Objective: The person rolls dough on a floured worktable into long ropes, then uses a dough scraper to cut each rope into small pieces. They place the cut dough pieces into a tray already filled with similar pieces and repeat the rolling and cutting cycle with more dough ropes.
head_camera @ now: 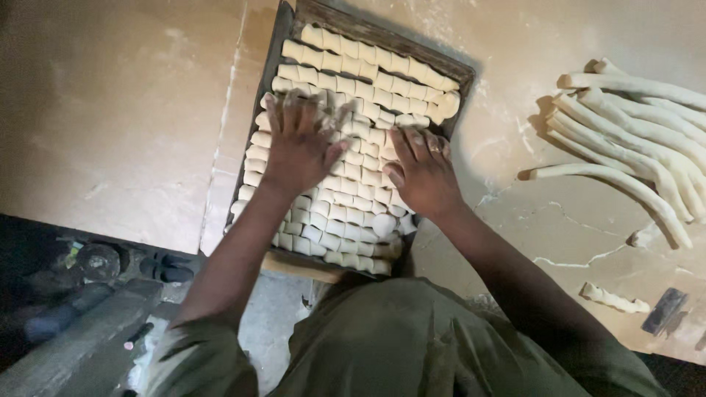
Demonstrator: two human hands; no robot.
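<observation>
Dough pieces (pixel 346 191): packed in rows, filling a dark tray (pixel 283 29) on the floured table (pixel 132 132).
Left hand (pixel 298 147): fingers spread flat, pressing the pieces, gripping nothing.
Right hand (pixel 423 176): likewise flat.
Dough ropes (pixel 632 132): well apart, right.

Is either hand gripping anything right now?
No. Left hand and right hand lie flat, palms down, on the pale cut dough pieces in the dark tray.
</observation>
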